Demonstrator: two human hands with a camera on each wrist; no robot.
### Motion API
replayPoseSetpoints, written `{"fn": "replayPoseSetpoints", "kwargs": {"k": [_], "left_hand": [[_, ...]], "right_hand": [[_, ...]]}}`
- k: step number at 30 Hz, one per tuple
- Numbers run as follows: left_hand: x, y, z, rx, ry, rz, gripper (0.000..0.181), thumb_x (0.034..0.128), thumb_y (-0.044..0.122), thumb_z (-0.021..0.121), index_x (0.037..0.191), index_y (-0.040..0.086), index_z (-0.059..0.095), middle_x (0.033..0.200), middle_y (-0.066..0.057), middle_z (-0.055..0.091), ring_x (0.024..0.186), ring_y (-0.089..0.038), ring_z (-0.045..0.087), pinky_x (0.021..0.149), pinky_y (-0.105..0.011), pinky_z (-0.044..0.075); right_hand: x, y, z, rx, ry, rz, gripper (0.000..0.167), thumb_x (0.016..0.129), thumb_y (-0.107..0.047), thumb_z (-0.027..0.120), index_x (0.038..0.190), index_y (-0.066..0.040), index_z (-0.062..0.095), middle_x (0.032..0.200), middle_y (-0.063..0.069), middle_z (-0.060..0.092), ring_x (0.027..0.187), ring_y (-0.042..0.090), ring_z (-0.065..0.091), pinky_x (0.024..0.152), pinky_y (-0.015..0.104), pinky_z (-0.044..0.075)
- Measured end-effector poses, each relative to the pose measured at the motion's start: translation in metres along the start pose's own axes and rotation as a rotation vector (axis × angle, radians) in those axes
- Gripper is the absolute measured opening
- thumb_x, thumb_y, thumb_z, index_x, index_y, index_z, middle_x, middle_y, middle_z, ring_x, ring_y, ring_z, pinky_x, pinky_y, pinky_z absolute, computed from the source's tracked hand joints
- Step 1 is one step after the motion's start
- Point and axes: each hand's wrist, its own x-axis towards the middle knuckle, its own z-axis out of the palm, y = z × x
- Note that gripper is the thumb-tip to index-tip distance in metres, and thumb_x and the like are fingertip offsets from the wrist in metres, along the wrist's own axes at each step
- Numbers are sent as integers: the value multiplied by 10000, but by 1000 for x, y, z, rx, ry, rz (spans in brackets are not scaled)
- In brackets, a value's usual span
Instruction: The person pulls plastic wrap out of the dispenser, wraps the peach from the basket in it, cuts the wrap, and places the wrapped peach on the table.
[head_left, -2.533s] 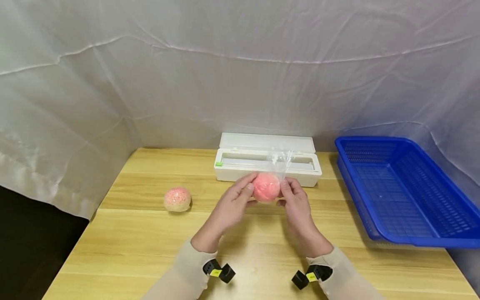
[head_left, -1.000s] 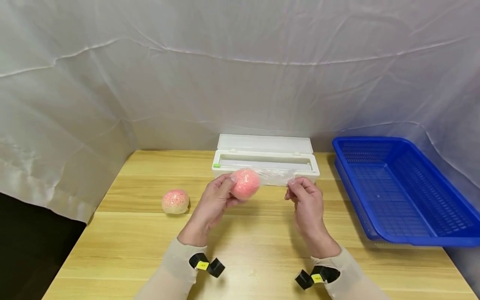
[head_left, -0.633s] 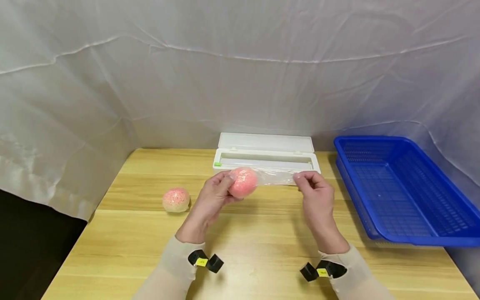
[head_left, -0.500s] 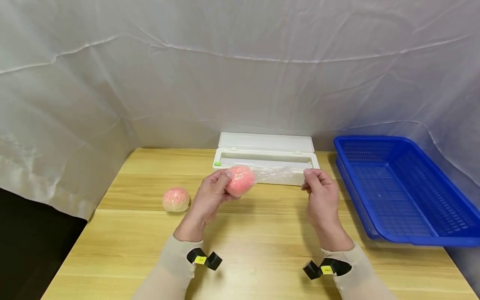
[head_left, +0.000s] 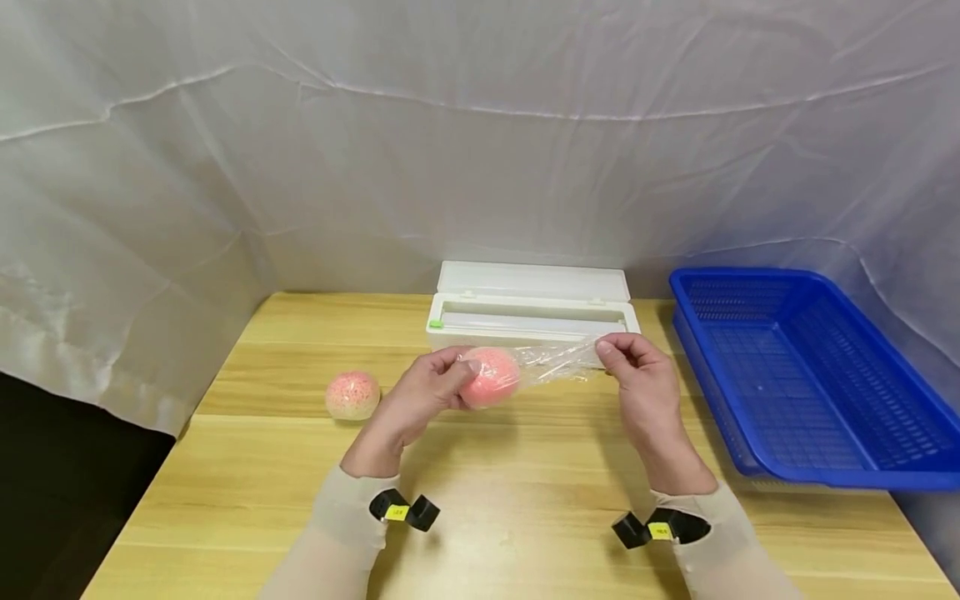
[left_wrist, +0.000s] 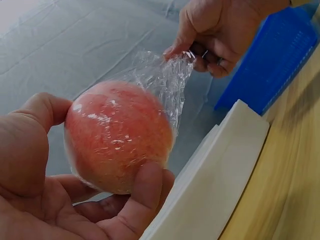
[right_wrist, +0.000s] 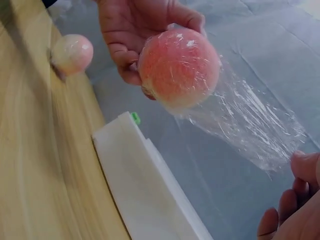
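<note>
My left hand [head_left: 427,387] holds a pink peach [left_wrist: 117,135] with curled fingers and the thumb on its side. Clear cling film [right_wrist: 250,120] lies tight over the peach and stretches out from it to the right. The loose end of that film is pinched between thumb and finger of my right hand [head_left: 648,387]. Both hands are raised above the table, in front of the white cling film box [head_left: 525,329], whose lid stands up. A second peach [head_left: 352,396], pink above and cream below, rests on the table left of my left hand.
A blue plastic basket [head_left: 750,442] stands at the right of the wooden table [head_left: 262,500]. A grey cloth [head_left: 480,183] hangs behind the table and on both sides. A green piece [head_left: 437,324] sits at the box's left end.
Both hands were close around the peach earlier. My right hand has since moved right, drawing the film's end out sideways. My left hand has shifted left with the peach.
</note>
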Motion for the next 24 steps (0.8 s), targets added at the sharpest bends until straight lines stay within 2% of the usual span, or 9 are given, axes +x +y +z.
{"fn": "replayPoseSetpoints", "kwargs": {"k": [3, 7, 9, 12, 15, 20, 24], "left_hand": [[0, 0, -1, 6, -28, -9, 402, 1063, 170, 565, 1406, -39, 585, 1088, -107, 670, 842, -168, 691, 805, -312, 612], [-1, 2, -1, 10, 8, -5, 380, 1060, 145, 582, 1402, -19, 579, 1056, -93, 626, 807, -180, 674, 776, -307, 615], [-1, 3, 0, 21, 19, -8, 382, 1054, 147, 607, 1408, 5, 578, 1051, -86, 602, 800, -187, 671, 774, -307, 611], [-1, 4, 2, 49, 5, -11, 419, 1040, 160, 652, 1431, 37, 562, 1064, -88, 568, 817, -190, 662, 798, -317, 606], [-1, 2, 3, 77, -26, -8, 458, 1023, 162, 678, 1447, 53, 544, 1080, -98, 537, 816, -206, 668, 817, -331, 602], [-2, 1, 3, 65, -52, -3, 454, 1026, 151, 665, 1446, 38, 533, 1105, -114, 526, 817, -225, 669, 825, -354, 603], [-1, 1, 2, 1, -32, -7, 397, 1064, 161, 594, 1425, 5, 532, 1129, -113, 580, 847, -205, 673, 839, -382, 618]], "right_hand": [[3, 0, -1, 67, 18, 31, 83, 1028, -58, 672, 964, -59, 724, 818, -91, 621, 782, 101, 553, 731, 209, 491], [3, 0, -1, 103, 12, 51, 84, 1060, -134, 641, 1008, -107, 701, 872, -73, 615, 814, 114, 560, 749, 219, 509], [1, -1, 0, 64, -8, 36, 95, 1070, -178, 629, 1053, -94, 671, 899, -73, 603, 849, 112, 554, 762, 223, 505], [-2, -2, 2, -59, -32, 6, 170, 1067, -235, 640, 1099, -68, 638, 914, -91, 582, 860, 90, 537, 746, 205, 479], [-4, -1, 4, -154, 4, -7, 210, 1039, -237, 692, 1064, -32, 660, 872, -124, 590, 827, 74, 530, 705, 184, 449], [-1, 2, 4, -91, 91, 4, 172, 1022, -171, 715, 948, -18, 691, 769, -129, 592, 781, 75, 531, 687, 191, 451], [1, 3, 2, -98, 94, -18, 192, 1054, -206, 668, 980, -29, 673, 767, -114, 563, 759, 86, 535, 676, 199, 467]]}}
